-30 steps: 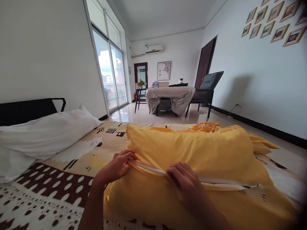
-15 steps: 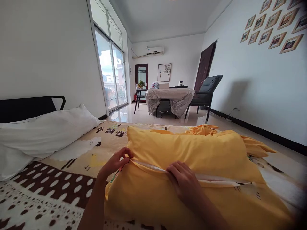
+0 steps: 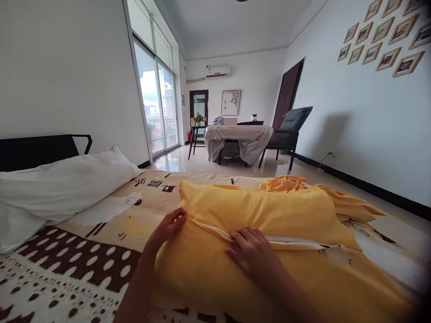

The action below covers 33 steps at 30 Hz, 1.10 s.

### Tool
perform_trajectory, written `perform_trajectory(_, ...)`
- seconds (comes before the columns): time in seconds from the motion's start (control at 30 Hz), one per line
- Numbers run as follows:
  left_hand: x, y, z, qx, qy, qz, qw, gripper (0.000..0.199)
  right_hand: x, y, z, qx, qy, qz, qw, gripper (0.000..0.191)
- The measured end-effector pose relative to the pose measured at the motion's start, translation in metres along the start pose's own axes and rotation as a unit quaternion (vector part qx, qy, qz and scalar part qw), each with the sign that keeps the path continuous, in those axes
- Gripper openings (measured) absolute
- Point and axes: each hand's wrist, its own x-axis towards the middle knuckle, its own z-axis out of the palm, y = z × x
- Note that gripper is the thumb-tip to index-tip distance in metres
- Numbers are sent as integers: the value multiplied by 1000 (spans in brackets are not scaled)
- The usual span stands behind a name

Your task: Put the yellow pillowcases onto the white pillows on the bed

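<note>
A yellow pillowcase (image 3: 212, 269) with a plump pillow inside lies across the bed in front of me. A long opening runs along its upper side, and a strip of the white pillow (image 3: 286, 240) shows through it. My left hand (image 3: 171, 224) pinches the edge of the opening at its left end. My right hand (image 3: 252, 251) is on the near edge at the middle of the slit, with fingers curled over the cloth and the thumb lower down. The fingertips of both hands are partly hidden by the fabric.
White pillows (image 3: 74, 186) lie at the left by the black headboard (image 3: 37, 152). Crumpled yellow cloth (image 3: 286, 183) sits behind the pillowcase on the patterned bedspread (image 3: 111, 206). Past the bed stand a covered table (image 3: 242, 132) and a black chair (image 3: 291, 132).
The pillowcase has shifted slightly, its opening's right end moving left and up. My right hand's thumb has come out from the opening onto the near cloth. My left hand keeps its pinch.
</note>
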Motion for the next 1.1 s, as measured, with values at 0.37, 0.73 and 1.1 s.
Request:
perform_trajectory(0.37,-6,33,11,-26,78,36,996,26,1,8,3,2,155,26,988,28)
perform_trajectory(0.73,-7,43,20,124,100,32,987,40,-3,9,-28,86,-27,58,994,10)
perform_trajectory(1.1,-12,45,7,134,258,2,957,44,-24,64,-69,37,-31,115,992,27)
